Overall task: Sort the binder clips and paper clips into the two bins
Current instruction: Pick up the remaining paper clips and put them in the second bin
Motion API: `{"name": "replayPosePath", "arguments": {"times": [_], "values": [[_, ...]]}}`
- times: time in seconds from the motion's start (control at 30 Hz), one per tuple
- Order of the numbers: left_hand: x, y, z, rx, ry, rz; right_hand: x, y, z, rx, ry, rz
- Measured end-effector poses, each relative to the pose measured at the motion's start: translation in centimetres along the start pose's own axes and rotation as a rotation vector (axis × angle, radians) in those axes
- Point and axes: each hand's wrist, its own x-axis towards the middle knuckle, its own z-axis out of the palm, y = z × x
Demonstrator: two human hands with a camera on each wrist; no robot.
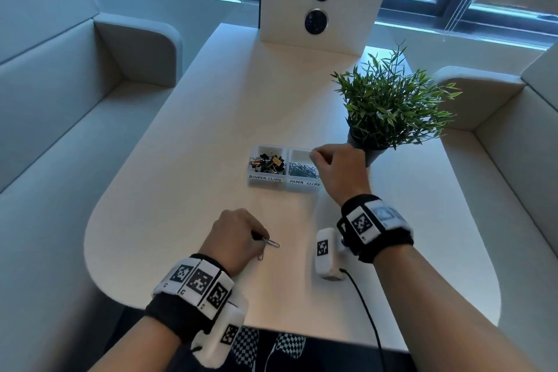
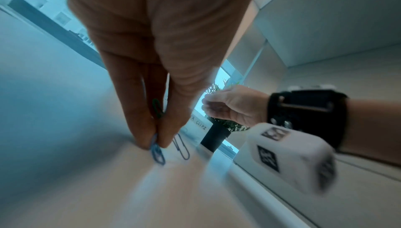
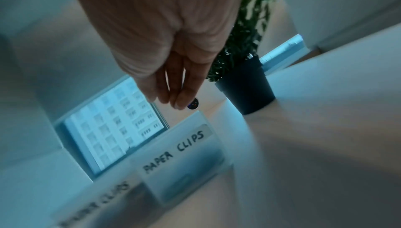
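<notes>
Two small white bins stand mid-table: the left bin [image 1: 265, 179], labelled BINDER CLIPS, holds black and gold binder clips [image 1: 268, 161]; the right bin [image 1: 304, 183], labelled PAPER CLIPS [image 3: 180, 147], holds blue paper clips [image 1: 303, 170]. My left hand [image 1: 262, 239] rests near the table's front edge and pinches a blue paper clip [image 2: 157, 153] against the tabletop, with a green clip [image 2: 157, 108] tucked between its fingers. Another paper clip [image 2: 181, 147] lies loose beside it. My right hand [image 1: 314, 154] hovers over the paper clip bin's far right corner, fingers loosely bent, and I see nothing in it [image 3: 175, 103].
A potted green plant [image 1: 389, 106] stands just right of the bins, close behind my right hand. A white upright panel [image 1: 287, 9] with round black sockets rises at the table's far end. Grey bench seats flank the white table [image 1: 181, 160].
</notes>
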Motion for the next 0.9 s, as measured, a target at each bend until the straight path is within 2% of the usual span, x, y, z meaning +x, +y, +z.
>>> {"name": "replayPosePath", "arguments": {"times": [0.1, 0.23, 0.3, 0.37, 0.43, 0.47, 0.53, 0.63, 0.7, 0.77, 0.83, 0.9], "values": [[0.3, 0.8, -1.2, -0.120, 0.013, -0.008, -2.8, 0.5, -1.2, 0.127, 0.094, 0.055], [2.6, 4.5, -3.7, -0.219, 0.117, 0.071, -6.7, 1.5, -1.8, 0.118, 0.056, 0.108], [5.1, 7.0, -4.7, -0.154, 0.203, 0.152, -8.2, 1.7, -1.4, 0.117, -0.060, 0.128], [8.0, 9.2, -4.8, -0.074, 0.219, 0.193, -9.7, 1.1, -0.3, 0.046, -0.274, 0.089], [10.5, 10.5, -3.8, 0.052, 0.131, 0.178, -10.9, 0.0, 1.1, -0.046, -0.457, 0.031], [11.3, 10.7, -3.1, 0.142, 0.072, 0.180, -11.1, -0.7, 1.6, -0.055, -0.502, 0.025], [11.9, 10.6, -2.3, 0.292, -0.008, 0.203, -10.9, -1.6, 2.3, -0.063, -0.534, 0.002], [11.1, 9.3, -2.7, 0.286, 0.011, 0.260, -9.7, -2.0, 3.1, -0.134, -0.535, -0.077], [9.2, 7.9, -3.6, 0.304, 0.060, 0.286, -9.0, -1.8, 3.5, -0.143, -0.543, -0.096], [6.3, 5.6, -3.9, 0.386, 0.038, 0.276, -8.5, -1.7, 3.8, -0.179, -0.580, -0.101], [2.9, 3.3, -3.5, 0.468, -0.090, 0.237, -8.0, -1.6, 4.0, -0.228, -0.633, -0.096], [0.4, 1.4, -2.7, 0.490, -0.223, 0.263, -7.7, -1.5, 4.0, -0.285, -0.691, -0.103]]}}
